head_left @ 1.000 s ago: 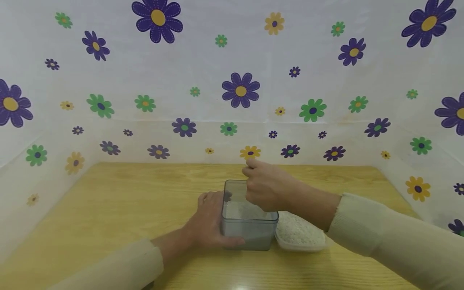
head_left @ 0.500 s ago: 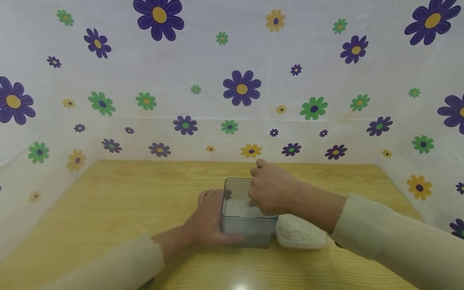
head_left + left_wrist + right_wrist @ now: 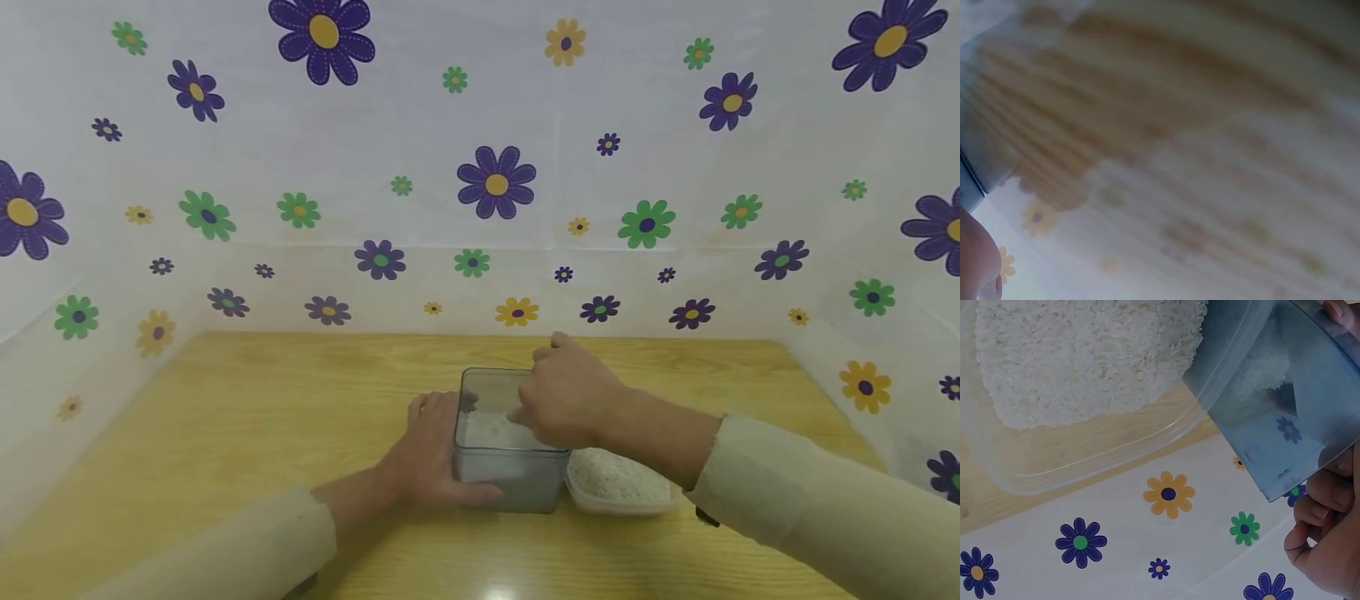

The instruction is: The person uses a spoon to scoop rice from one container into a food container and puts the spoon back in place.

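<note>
A translucent bluish-grey plastic box (image 3: pixel 513 483) stands upright on the table with white rice (image 3: pixel 491 429) inside. My left hand (image 3: pixel 427 454) grips its left side, thumb across the front and fingers behind; the left wrist view catches only a bit of skin and the box's edge. Over the box's right half, my right hand (image 3: pixel 570 396) has its fingers curled, one pointing down inside the rim. Whether it holds anything is hidden. Beside the box on the right sits a shallow clear tub (image 3: pixel 618 507), heaped with rice (image 3: pixel 1085 356).
The wood-grain table (image 3: pixel 300 400) reaches back to a white flowered cloth (image 3: pixel 420 150), which also hangs at both sides. A small dark object (image 3: pixel 707 517) shows below the right sleeve. Most of the left wrist view is blurred.
My right hand has shifted a little to the right over the box, uncovering more of the rice inside. The left hand keeps its hold on the box, which stays in place.
</note>
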Available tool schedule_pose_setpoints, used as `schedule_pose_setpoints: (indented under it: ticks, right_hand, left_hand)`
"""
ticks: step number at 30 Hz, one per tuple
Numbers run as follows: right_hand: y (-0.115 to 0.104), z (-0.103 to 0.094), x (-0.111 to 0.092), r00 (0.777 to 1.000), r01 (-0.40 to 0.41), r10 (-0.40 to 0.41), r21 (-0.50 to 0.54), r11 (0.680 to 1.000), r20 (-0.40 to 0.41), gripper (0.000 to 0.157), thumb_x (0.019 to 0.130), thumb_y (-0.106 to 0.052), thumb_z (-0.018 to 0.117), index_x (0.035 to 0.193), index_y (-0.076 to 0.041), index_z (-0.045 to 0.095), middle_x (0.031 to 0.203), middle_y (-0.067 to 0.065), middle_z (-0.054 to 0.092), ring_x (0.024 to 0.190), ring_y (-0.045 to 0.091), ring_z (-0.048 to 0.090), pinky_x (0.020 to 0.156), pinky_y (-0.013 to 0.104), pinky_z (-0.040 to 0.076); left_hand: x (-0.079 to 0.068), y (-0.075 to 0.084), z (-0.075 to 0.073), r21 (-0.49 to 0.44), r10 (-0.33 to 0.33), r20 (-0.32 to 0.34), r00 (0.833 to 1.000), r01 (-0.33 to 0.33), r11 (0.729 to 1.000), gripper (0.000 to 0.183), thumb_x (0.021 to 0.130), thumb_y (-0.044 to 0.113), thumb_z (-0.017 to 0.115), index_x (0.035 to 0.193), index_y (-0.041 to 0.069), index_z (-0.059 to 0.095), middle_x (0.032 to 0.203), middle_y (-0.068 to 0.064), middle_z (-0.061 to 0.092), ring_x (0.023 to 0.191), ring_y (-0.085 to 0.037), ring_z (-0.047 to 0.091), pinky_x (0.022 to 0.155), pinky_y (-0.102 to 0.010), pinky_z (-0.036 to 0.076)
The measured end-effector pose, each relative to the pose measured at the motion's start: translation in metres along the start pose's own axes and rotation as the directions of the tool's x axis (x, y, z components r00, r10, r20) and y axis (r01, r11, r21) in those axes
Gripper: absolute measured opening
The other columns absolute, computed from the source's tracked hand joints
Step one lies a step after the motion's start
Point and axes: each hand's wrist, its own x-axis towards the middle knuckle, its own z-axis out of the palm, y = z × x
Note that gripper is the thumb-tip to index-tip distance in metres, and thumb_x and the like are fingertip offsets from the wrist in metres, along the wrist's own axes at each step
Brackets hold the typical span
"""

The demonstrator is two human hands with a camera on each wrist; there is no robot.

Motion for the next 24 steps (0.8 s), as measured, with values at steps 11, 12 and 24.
schedule_pose_setpoints:
  ticks: [11, 12, 24]
  right_hand:
    - [-0.003, 0.009, -0.007, 0.979, -0.151, 0.178, 0.239, 0.959, -0.097, 0.05, 0.098, -0.044, 0.058, 0.054, -0.021, 0.054, 0.051, -0.008, 0.043, 0.059, 0.013, 0.044, 0.071, 0.035, 0.038]
    - [-0.003, 0.009, -0.007, 0.976, -0.16, 0.193, 0.267, 0.95, -0.103, 0.051, 0.098, -0.043, 0.058, 0.052, -0.021, 0.053, 0.05, -0.008, 0.042, 0.057, 0.013, 0.043, 0.07, 0.035, 0.038]
    - [0.008, 0.013, -0.015, 0.935, -0.193, 0.305, 0.464, 0.864, -0.179, 0.06, 0.101, -0.038, 0.054, 0.046, -0.02, 0.04, 0.048, -0.01, 0.026, 0.047, 0.008, 0.028, 0.051, 0.025, 0.025]
  left_hand:
    - [-0.001, 0.001, 0.004, 0.0, 0.017, -0.002, 1.0, -0.017, 1.0, 0.107, 0.068, 0.081, 0.068, 0.14, 0.007, 0.039, 0.13, -0.007, 0.053, 0.116, -0.021, 0.046, 0.103, -0.053, 0.026]
    - [-0.001, 0.002, 0.003, 0.0, 0.017, -0.001, 1.0, -0.017, 1.0, 0.107, 0.068, 0.08, 0.068, 0.14, 0.007, 0.039, 0.13, -0.008, 0.053, 0.116, -0.022, 0.046, 0.103, -0.053, 0.026]
    - [0.001, -0.001, 0.001, 0.005, 0.006, -0.007, 1.0, -0.006, 1.0, 0.106, 0.067, 0.085, 0.064, 0.137, 0.009, 0.039, 0.122, -0.003, 0.054, 0.112, -0.02, 0.046, 0.101, -0.053, 0.026]
